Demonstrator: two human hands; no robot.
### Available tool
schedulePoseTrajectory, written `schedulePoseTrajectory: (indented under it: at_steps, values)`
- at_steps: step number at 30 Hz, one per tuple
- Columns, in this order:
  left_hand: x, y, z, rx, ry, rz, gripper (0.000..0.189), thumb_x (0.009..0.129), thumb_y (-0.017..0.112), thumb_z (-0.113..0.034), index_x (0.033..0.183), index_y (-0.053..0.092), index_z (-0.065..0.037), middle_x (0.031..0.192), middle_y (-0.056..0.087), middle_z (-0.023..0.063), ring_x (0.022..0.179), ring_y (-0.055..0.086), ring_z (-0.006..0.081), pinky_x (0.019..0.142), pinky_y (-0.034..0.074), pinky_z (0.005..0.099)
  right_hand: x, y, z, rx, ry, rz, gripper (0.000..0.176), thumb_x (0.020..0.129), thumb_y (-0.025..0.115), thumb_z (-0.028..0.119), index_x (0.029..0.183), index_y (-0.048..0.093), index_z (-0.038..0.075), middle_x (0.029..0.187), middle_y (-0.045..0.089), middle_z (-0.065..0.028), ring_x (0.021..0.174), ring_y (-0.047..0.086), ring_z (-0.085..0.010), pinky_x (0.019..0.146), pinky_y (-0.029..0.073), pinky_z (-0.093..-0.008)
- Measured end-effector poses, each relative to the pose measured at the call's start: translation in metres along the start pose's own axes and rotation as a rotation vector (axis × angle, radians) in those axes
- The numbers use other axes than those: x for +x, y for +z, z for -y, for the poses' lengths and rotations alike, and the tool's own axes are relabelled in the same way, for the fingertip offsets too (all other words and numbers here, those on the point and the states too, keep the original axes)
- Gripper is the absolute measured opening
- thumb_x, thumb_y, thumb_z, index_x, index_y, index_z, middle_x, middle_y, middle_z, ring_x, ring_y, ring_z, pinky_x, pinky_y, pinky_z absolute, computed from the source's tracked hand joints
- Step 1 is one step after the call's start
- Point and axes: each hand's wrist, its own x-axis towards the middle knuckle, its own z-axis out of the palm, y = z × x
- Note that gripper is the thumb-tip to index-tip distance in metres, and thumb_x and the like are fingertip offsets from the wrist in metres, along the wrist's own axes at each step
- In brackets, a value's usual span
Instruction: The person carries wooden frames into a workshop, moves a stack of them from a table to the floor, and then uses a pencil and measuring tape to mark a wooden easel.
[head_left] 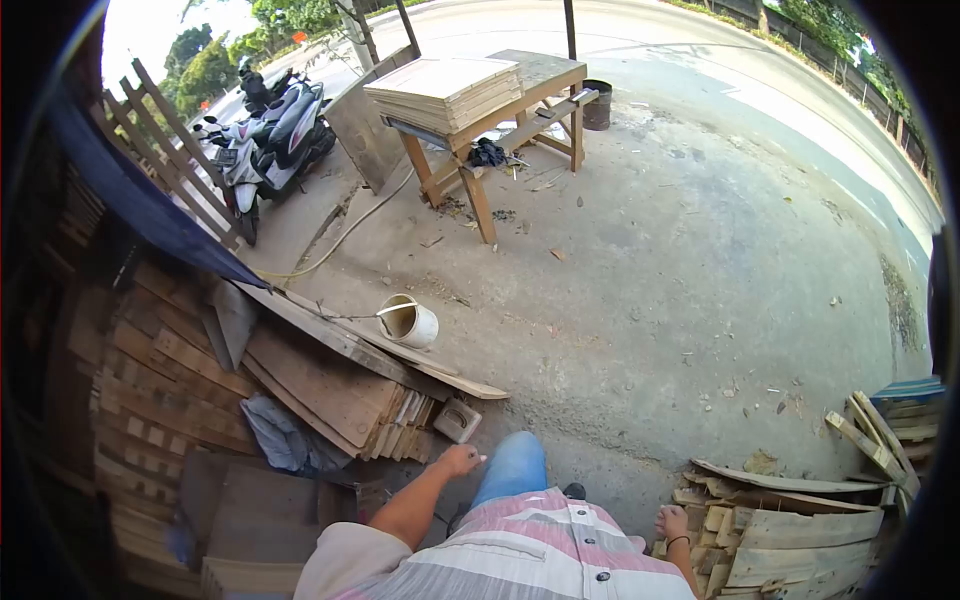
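Note:
My left hand (461, 460) hangs over the stacked boards at the left, its fingers loosely curled with no object showing in them. Just beyond it lies a small pale block (457, 421) with a curved dark mark on its top. Low on the right, my right hand (672, 521), a dark band at its wrist, is curled in beside a pile of wood pieces (810, 548); I see nothing in it. Between the hands are my striped shirt and one leg in blue jeans (512, 465).
A wooden table (540, 72) bears a stack of flat panels (445, 92). A white bucket (409, 322) stands by long planks (350, 345). Stacked boards (165, 375) fill the left side. Motorcycles (265, 145) are parked behind a slatted fence; a dark drum (598, 105) stands near the road.

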Motion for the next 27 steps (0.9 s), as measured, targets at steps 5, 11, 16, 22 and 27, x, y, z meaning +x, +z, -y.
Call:
schedulePoseTrajectory:
  at_steps: [5, 11, 16, 22, 27]
  values:
    - [0.130, -0.093, -0.049, -0.183, 0.052, -0.275, 0.042, 0.089, 0.060, -0.044, 0.099, 0.071, -0.004, 0.101, 0.069, 0.0203, 0.098, 0.064, 0.0376, 0.086, 0.049, 0.0433, 0.157, -0.005, 0.297, -0.112, -0.287, 0.023, 0.030, 0.090, 0.062, 0.024, 0.112, 0.058, 0.004, 0.091, 0.065, -0.0072, 0.069, 0.065, -0.0161, 0.052, 0.050, -0.0285]
    - [0.266, -0.207, -0.088, -0.314, -0.177, -0.121, 0.045, 0.084, 0.064, -0.045, 0.100, 0.071, -0.004, 0.104, 0.069, 0.0195, 0.100, 0.064, 0.0361, 0.087, 0.050, 0.0425, 0.231, 0.052, 0.503, -0.103, -0.262, 0.049, 0.033, 0.090, 0.063, 0.024, 0.116, 0.057, 0.005, 0.094, 0.067, -0.0092, 0.072, 0.066, -0.0183, 0.055, 0.051, -0.0308]
    - [0.335, -0.342, -0.125, -0.260, -0.089, -0.228, 0.043, 0.085, 0.064, -0.044, 0.101, 0.070, -0.004, 0.099, 0.070, 0.0178, 0.096, 0.065, 0.0340, 0.086, 0.051, 0.0423, 0.268, 0.088, 0.531, -0.177, -0.007, 0.155, 0.030, 0.088, 0.065, 0.021, 0.109, 0.058, 0.002, 0.090, 0.067, -0.0112, 0.066, 0.068, -0.0206, 0.046, 0.050, -0.0303]
    - [0.425, -0.490, -0.162, -0.568, -0.172, -0.458, 0.041, 0.087, 0.065, -0.041, 0.101, 0.069, -0.003, 0.090, 0.070, 0.0124, 0.082, 0.067, 0.0247, 0.079, 0.052, 0.0374, 0.409, 0.130, 0.585, -0.348, 0.128, 0.348, 0.028, 0.088, 0.065, 0.021, 0.108, 0.058, 0.003, 0.088, 0.067, -0.0124, 0.065, 0.068, -0.0238, 0.046, 0.050, -0.0328]
    - [0.524, -0.560, -0.171, -0.889, -0.302, -0.582, 0.041, 0.090, 0.064, -0.040, 0.104, 0.067, -0.002, 0.085, 0.069, 0.0071, 0.074, 0.064, 0.0173, 0.072, 0.052, 0.0345, 0.513, 0.168, 0.771, -0.444, 0.138, 0.379, 0.026, 0.088, 0.064, 0.022, 0.108, 0.058, 0.005, 0.086, 0.066, -0.0110, 0.063, 0.066, -0.0229, 0.046, 0.049, -0.0328]
